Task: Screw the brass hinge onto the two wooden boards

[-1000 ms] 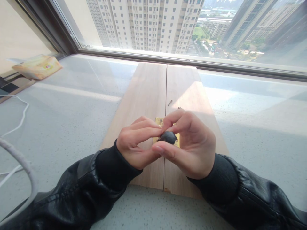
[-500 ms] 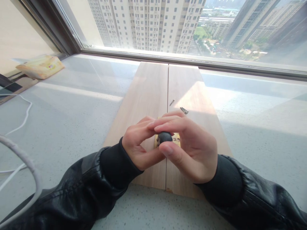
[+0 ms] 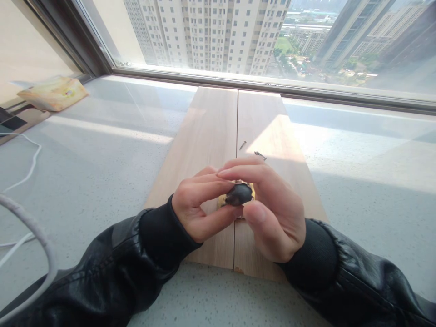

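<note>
Your left hand (image 3: 195, 206) pinches a dark rounded piece (image 3: 239, 194) between forefinger and thumb, at the centre of your grip. Your right hand (image 3: 281, 204) arches around the other side, its fingers overlapping the left's; I cannot tell whether it presses on the piece. Left of the grip, a pale cable (image 3: 52, 261) curves past your sleeve. Beneath the grip you have a gold-coloured plate (image 3: 222, 200), partly hidden, over the seam of two wooden boards (image 3: 204, 131). Just beyond your right fingers lies a bunch of screws (image 3: 260, 156), with a single screw (image 3: 243, 145) slightly farther off. Well beyond, to the left, sits a tissue pack (image 3: 56, 95).
</note>
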Action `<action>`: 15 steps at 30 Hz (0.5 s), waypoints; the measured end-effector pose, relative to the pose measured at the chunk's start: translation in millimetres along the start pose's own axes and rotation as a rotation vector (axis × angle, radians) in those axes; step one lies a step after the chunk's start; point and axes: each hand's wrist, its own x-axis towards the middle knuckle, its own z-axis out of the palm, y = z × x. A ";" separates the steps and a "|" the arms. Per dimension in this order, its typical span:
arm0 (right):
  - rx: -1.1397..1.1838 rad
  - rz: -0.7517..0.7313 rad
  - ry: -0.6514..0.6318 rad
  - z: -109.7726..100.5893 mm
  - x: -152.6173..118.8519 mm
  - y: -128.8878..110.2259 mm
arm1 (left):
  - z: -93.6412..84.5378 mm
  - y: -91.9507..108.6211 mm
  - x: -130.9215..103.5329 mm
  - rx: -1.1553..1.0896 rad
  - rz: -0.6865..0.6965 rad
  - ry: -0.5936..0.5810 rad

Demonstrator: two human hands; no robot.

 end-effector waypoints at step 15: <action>-0.047 -0.057 0.121 4.8 5.0 0.0 | -0.9 -5.5 -1.9 -0.014 -0.016 -0.003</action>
